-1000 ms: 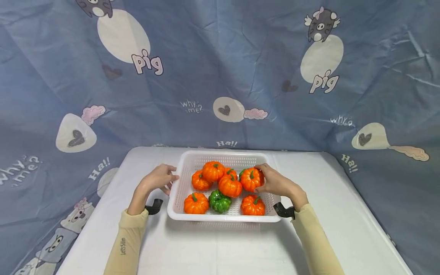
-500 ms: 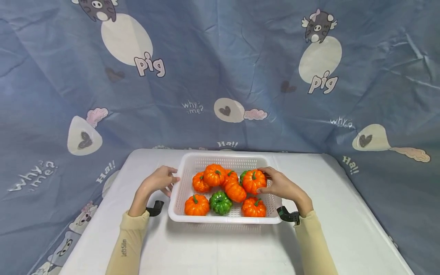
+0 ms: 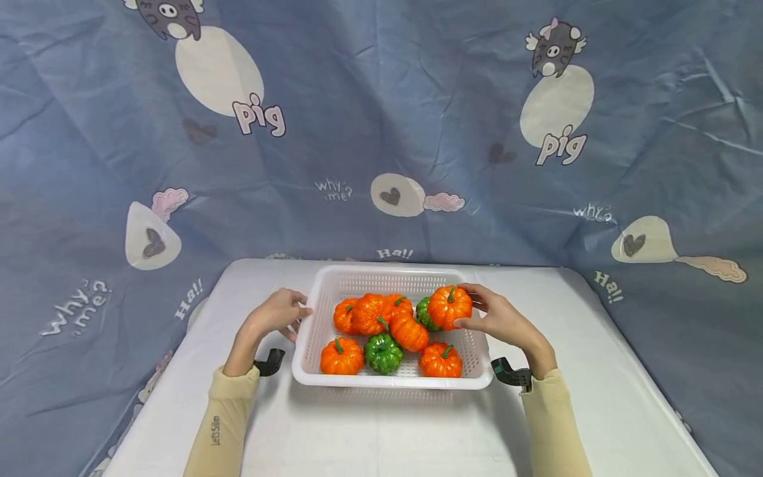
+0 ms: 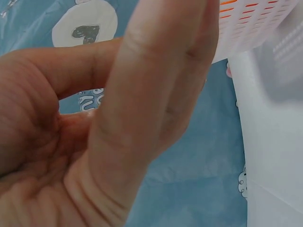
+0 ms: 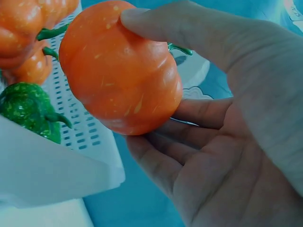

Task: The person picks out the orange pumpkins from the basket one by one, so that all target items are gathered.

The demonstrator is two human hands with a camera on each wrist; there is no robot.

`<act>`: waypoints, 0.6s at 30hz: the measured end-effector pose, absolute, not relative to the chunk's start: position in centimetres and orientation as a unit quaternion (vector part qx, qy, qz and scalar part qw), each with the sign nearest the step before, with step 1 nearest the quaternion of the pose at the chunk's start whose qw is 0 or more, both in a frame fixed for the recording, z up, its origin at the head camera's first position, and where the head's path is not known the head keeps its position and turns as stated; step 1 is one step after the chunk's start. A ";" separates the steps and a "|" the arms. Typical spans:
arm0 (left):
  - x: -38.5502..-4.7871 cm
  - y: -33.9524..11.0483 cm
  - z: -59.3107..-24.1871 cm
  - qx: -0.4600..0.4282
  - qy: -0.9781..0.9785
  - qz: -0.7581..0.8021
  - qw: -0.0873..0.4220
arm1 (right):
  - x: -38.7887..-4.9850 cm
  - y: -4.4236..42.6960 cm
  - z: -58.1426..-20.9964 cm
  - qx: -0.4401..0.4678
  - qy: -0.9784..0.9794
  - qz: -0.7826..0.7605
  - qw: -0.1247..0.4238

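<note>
Pinches one orange pumpkin (image 3: 450,309) in the right hand (image 3: 503,321), raised over the right of the white basket (image 3: 387,381), and rests a loose left hand (image 3: 275,311) at its left rim, with one pick-up seemingly done, six other orange ones (image 3: 342,359) and two green ones (image 3: 384,354) left inside.

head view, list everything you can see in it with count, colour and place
table: 1, white, centre to bottom
printed cloth: at least 1, blue with pig prints, behind and beside the table
basket: 1, white, on the table
orange pumpkins: 6, orange, in the basket
green pumpkins: 2, green, in the basket, one front middle, one back right
held pumpkin: 1, orange, at the basket's right end
wrist devices: 2, black, one at each wrist
sleeves: 2, beige, on the forearms
left hand: 1, bare, at the basket's left rim
right hand: 1, bare, gripping the held pumpkin
</note>
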State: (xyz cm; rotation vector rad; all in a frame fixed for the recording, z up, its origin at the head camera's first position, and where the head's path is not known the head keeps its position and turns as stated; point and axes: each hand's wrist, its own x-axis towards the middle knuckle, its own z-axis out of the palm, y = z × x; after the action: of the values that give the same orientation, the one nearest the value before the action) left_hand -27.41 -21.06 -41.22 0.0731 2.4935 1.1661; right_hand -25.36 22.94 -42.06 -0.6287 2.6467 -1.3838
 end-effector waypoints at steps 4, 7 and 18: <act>-27.3 -21.0 -41.1 0.024 0.889 0.415 0.192 | -25.1 23.4 -41.3 -0.205 0.862 -0.461 0.043; -27.2 -21.0 -41.0 0.022 0.889 0.415 0.192 | -25.1 23.9 -41.0 -0.199 0.863 -0.463 0.036; -27.0 -21.0 -40.6 0.019 0.890 0.412 0.195 | -24.8 26.6 -40.0 -0.135 0.870 -0.474 0.022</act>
State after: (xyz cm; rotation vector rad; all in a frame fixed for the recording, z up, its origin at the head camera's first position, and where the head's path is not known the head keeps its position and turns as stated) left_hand -27.03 -20.97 -40.64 0.0525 2.4947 1.1558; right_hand -24.84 26.65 -40.02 -0.4183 2.6951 -1.4684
